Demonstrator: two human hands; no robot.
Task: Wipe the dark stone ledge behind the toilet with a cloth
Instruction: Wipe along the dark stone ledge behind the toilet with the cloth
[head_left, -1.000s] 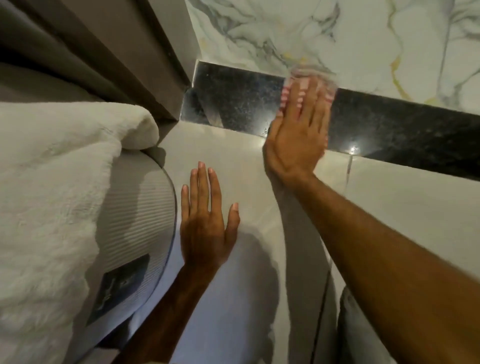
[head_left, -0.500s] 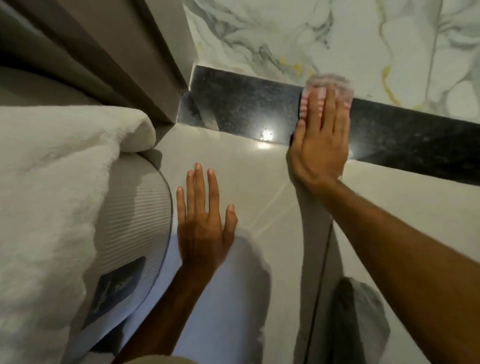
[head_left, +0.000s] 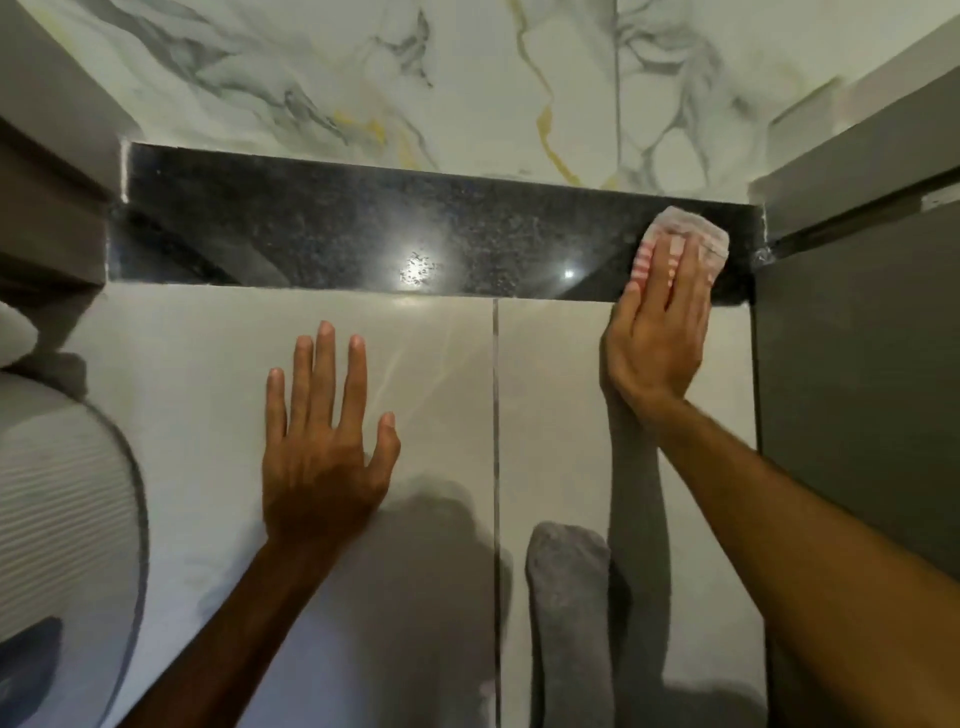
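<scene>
The dark speckled stone ledge (head_left: 363, 234) runs across the view under a marble wall. At its right end lies a pink-and-white striped cloth (head_left: 685, 234), pressed flat against the stone by the fingers of my right hand (head_left: 657, 332). My left hand (head_left: 322, 441) rests flat with its fingers spread on the pale glossy tile (head_left: 208, 364) below the ledge and holds nothing.
A grey ribbed round object (head_left: 62, 519) sits at the left edge. Dark grey panels close in the ledge on the right (head_left: 857, 364) and left (head_left: 47, 208). A grey sock (head_left: 569, 613) shows at the bottom. Marble wall (head_left: 467, 78) rises behind.
My right hand has slid the cloth rightward along the ledge, from its middle to the right end. The view has swung right; the white fluffy towel has left the frame.
</scene>
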